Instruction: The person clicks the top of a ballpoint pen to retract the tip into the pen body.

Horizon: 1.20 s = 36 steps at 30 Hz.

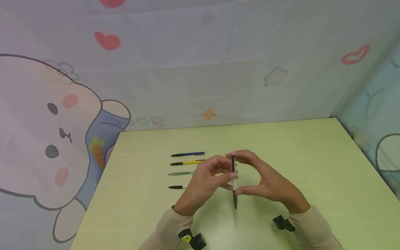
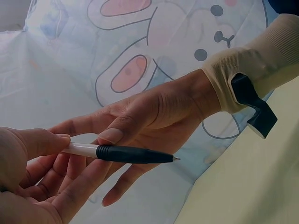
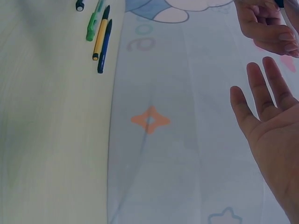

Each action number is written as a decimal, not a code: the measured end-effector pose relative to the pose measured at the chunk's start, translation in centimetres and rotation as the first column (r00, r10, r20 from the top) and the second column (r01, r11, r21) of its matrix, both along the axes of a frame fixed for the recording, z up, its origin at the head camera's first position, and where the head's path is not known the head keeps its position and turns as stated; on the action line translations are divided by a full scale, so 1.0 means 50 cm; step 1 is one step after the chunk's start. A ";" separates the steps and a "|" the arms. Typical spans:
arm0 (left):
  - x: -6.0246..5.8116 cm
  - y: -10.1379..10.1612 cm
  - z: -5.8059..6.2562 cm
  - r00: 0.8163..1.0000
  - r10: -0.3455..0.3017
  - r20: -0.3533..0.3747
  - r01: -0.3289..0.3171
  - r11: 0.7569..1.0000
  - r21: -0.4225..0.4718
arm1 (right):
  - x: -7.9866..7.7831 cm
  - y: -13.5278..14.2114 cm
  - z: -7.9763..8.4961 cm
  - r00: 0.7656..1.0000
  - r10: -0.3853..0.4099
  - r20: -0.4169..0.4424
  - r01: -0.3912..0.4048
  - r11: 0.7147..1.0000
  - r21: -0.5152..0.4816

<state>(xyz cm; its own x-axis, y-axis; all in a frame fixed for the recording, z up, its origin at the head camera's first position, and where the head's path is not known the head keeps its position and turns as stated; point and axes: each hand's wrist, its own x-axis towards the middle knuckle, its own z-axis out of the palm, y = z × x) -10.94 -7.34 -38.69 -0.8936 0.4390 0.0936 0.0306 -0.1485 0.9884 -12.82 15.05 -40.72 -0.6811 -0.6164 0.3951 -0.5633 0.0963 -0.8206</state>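
Pen [image 2: 125,154], slim and white-barrelled, with ribbed, tapered black nose, sits pinched in my left grip [image 1: 204,182]; my right grip [image 1: 273,182] curves wide, thumb touching it.

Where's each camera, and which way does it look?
On head: faces forward-down at slim white-and-black plastic-looking pen; left grip, right grip, beige fabric sleeves show.
On left wrist: faces pen; both grips, one sleeve show.
On right wrist: faces pale printed backdrop sheet; both grips partly show.
Head and left wrist share pen.
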 end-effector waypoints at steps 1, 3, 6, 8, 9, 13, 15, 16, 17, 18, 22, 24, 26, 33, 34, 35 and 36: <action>-0.001 0.000 0.000 1.000 0.000 0.000 0.000 1.000 0.000 | 0.000 0.000 0.000 1.000 0.002 -0.005 -0.002 1.000 -0.004; -0.002 0.001 0.000 1.000 -0.004 -0.006 0.004 1.000 0.000 | -0.001 0.000 -0.001 1.000 0.010 -0.009 -0.010 1.000 -0.014; -0.003 0.002 -0.001 1.000 -0.014 -0.013 0.014 1.000 0.005 | -0.001 0.001 0.000 1.000 0.017 -0.013 -0.017 0.999 -0.027; -0.003 0.003 -0.003 1.000 -0.019 -0.020 0.019 1.000 0.005 | -0.001 0.001 0.000 1.000 0.018 -0.012 -0.019 0.999 -0.032; -0.003 0.003 -0.003 1.000 -0.020 -0.022 0.020 1.000 0.004 | 0.000 0.001 0.001 1.000 0.017 -0.010 -0.017 0.999 -0.032; -0.002 0.004 -0.004 1.000 -0.013 -0.025 0.013 1.000 0.000 | 0.001 0.001 0.002 1.000 0.018 -0.008 -0.019 1.000 -0.024; -0.002 0.005 -0.003 1.000 0.000 -0.025 0.000 1.000 -0.004 | 0.002 -0.001 0.003 1.000 0.022 -0.013 -0.022 1.000 -0.015; -0.002 0.005 -0.002 1.000 0.010 -0.025 -0.010 1.000 -0.012 | 0.001 -0.002 0.002 1.000 0.024 -0.017 -0.024 1.000 -0.010; -0.002 0.004 0.000 0.999 0.021 -0.027 -0.022 1.000 -0.022 | 0.001 -0.002 0.002 0.999 0.026 -0.025 -0.026 1.000 -0.007; -0.001 0.004 0.001 0.999 0.031 -0.028 -0.031 0.999 -0.031 | 0.000 -0.003 0.001 0.999 0.029 -0.037 -0.029 1.000 -0.007; 0.001 0.003 0.004 0.999 0.049 -0.002 -0.049 0.998 -0.044 | -0.001 -0.006 -0.007 0.997 0.045 -0.066 -0.045 0.999 -0.006; 0.003 0.002 0.003 0.998 0.051 0.022 -0.050 0.998 -0.043 | -0.001 -0.008 -0.010 0.995 0.059 -0.084 -0.060 0.998 -0.012; 0.004 0.000 0.002 0.998 0.053 0.037 -0.052 0.998 -0.045 | -0.001 -0.010 -0.013 0.992 0.073 -0.099 -0.075 0.997 -0.020; 0.000 -0.005 0.003 0.997 0.045 -0.057 -0.051 0.993 -0.102 | 0.004 -0.007 -0.008 0.992 0.048 -0.115 -0.050 0.999 -0.016; 0.000 -0.006 0.003 0.997 0.041 -0.068 -0.049 0.993 -0.110 | 0.005 -0.008 -0.006 0.992 0.045 -0.122 -0.048 0.999 -0.020; -0.001 -0.007 0.003 0.996 0.039 -0.077 -0.047 0.992 -0.119 | 0.006 -0.009 -0.003 0.991 0.042 -0.127 -0.046 0.999 -0.026; -0.001 -0.007 0.002 0.996 0.033 -0.078 -0.042 0.992 -0.122 | 0.007 -0.011 -0.001 0.990 0.044 -0.132 -0.049 0.998 -0.035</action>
